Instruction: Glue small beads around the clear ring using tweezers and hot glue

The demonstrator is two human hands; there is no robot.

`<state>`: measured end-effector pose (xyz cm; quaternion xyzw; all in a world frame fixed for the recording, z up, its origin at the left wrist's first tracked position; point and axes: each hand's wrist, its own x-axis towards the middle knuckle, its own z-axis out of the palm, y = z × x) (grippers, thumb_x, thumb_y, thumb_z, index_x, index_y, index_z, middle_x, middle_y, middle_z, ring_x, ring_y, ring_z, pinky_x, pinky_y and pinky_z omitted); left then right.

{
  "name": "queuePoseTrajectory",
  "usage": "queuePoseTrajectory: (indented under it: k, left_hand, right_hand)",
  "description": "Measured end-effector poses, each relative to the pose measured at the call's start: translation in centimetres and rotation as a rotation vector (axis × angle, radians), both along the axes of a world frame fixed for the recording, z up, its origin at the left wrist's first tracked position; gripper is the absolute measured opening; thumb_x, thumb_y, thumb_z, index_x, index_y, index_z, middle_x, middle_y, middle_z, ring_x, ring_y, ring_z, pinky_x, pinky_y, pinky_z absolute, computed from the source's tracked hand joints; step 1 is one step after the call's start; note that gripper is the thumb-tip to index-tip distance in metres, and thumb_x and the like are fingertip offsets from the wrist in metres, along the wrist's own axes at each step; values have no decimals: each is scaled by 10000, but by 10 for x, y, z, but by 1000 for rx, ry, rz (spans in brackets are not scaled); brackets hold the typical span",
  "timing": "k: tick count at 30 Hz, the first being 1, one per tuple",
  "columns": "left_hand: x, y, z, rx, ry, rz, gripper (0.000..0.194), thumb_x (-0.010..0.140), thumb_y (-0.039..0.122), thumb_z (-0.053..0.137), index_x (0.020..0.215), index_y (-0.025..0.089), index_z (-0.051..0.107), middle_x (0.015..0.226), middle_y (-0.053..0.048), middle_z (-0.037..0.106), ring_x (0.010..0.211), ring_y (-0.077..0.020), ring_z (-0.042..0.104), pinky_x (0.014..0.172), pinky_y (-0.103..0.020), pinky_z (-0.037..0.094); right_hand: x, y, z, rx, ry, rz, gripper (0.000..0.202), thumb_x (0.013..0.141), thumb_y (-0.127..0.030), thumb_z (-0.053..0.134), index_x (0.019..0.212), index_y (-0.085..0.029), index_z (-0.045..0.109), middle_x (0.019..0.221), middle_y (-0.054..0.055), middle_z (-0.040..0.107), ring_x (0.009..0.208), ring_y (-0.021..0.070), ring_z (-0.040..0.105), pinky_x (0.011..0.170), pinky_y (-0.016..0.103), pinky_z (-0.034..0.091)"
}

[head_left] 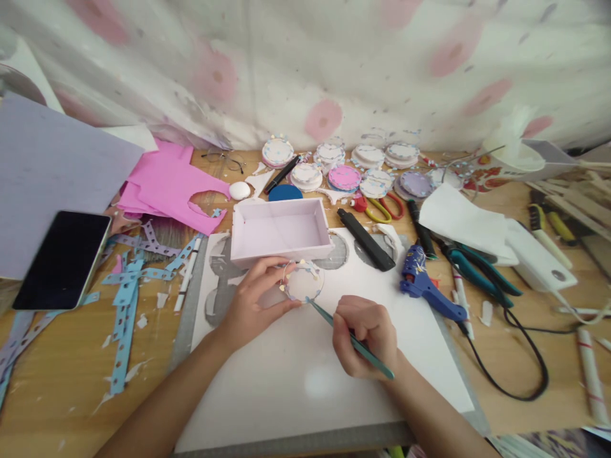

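**Small round disc held and worked at with a thin tool**

Head view: The left hand holds a small white disc edged with tiny dots, its fingers curled around the disc's left rim, thumb below. The disc hovers just above a white sheet that lies on a grey cutting mat on the wooden surface. The right hand has its fingers closed on a thin teal tool, gripped like a pen, and the tip touches the disc's lower right edge. Just behind the disc stands an open pale pink box. To the right lie a black marker and a blue glue gun with a black cord. Near the back, finished decorated discs are stacked beside red-and-yellow scissors. At far left a dark phone rests near blue punched paper strips and pink paper.
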<state>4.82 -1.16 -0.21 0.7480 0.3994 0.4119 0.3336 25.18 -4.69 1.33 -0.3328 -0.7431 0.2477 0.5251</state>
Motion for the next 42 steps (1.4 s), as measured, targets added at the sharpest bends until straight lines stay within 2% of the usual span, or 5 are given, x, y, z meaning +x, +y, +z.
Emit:
queuePoseTrajectory:
  k: [8, 18, 26, 34, 42]
  left_hand:
    - [-1, 0, -1, 11, -8, 5, 523, 789, 227, 764, 1287, 261, 607, 1239, -87, 579, 1020, -180, 625, 859, -295, 570]
    - [-2, 0, -2, 2, -3, 23, 506, 799, 231, 755, 1280, 292, 612, 1231, -68, 585, 924, -153, 640, 852, -300, 574]
    - [-1, 0, 3, -14, -19, -16, 464, 801, 204, 745, 1245, 249, 617, 1239, -96, 567, 1117, -209, 590, 866, -304, 565]
    - [-1, 0, 7, 47, 72, -35, 309, 784, 173, 741, 1074, 199, 638, 1231, -106, 558, 1156, -232, 569, 940, -356, 519]
    - [0, -1, 5, 31, 70, -54, 602, 765, 106, 705, 1324, 239, 525, 1292, -119, 519, 1190, -247, 542, 892, -348, 547]
  right_hand:
    - [0, -1, 8, -20, -75, -43, 457, 731, 59, 451, 718, -252, 116, 592, -78, 160, 485, 111, 182, 480, 283, 192]
    - [1, -4, 5, 228, -268, -111, 491, 698, 57, 532, 669, -244, 146, 565, -69, 189, 499, 137, 157, 473, 310, 180]
    - [-2, -4, -1, 43, 27, -75, 361, 762, 47, 500, 831, -262, 327, 584, -93, 298, 455, 104, 258, 473, 284, 253]
    - [-2, -8, -9, -135, 76, -42, 300, 806, -21, 521, 921, -249, 364, 628, -73, 407, 454, 96, 383, 439, 260, 273]
    - [-2, -6, -1, -66, 66, -82, 287, 798, -8, 490, 884, -249, 360, 624, -80, 355, 453, 89, 334, 450, 253, 261]
